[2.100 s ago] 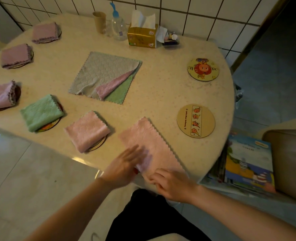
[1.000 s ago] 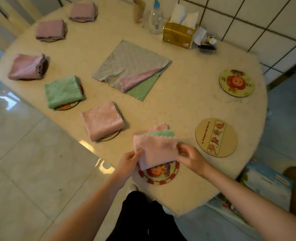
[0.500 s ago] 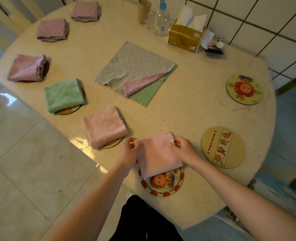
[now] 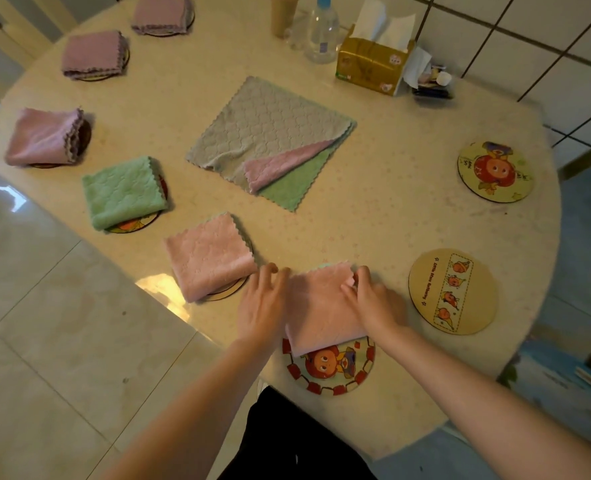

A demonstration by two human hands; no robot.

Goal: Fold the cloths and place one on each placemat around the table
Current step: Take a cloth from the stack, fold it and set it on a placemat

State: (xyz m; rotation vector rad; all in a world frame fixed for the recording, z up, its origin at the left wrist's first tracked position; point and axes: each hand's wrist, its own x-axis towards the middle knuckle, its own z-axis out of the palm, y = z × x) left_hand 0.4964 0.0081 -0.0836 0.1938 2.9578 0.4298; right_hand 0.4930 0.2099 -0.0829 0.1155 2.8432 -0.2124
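Squaring up the soft, featherlight pink cloth (image 4: 322, 306) on its placemat (image 4: 334, 374): left hand (image 4: 263, 303) flat-fingered at 9 o'clock, right hand (image 4: 370, 303) pinching the 2 o'clock corner, so I'd grab it by the edges.

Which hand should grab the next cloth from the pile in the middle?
Probably the left hand. Both hands are on the folded pink cloth, but the unfolded stack lies almost straight ahead of the left hand, while the right hand would have to reach across.

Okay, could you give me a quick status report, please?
Left hand flat against pink cloth, right hand pinching its corner. Cloth partly on red-rimmed placemat. Nothing blocking.
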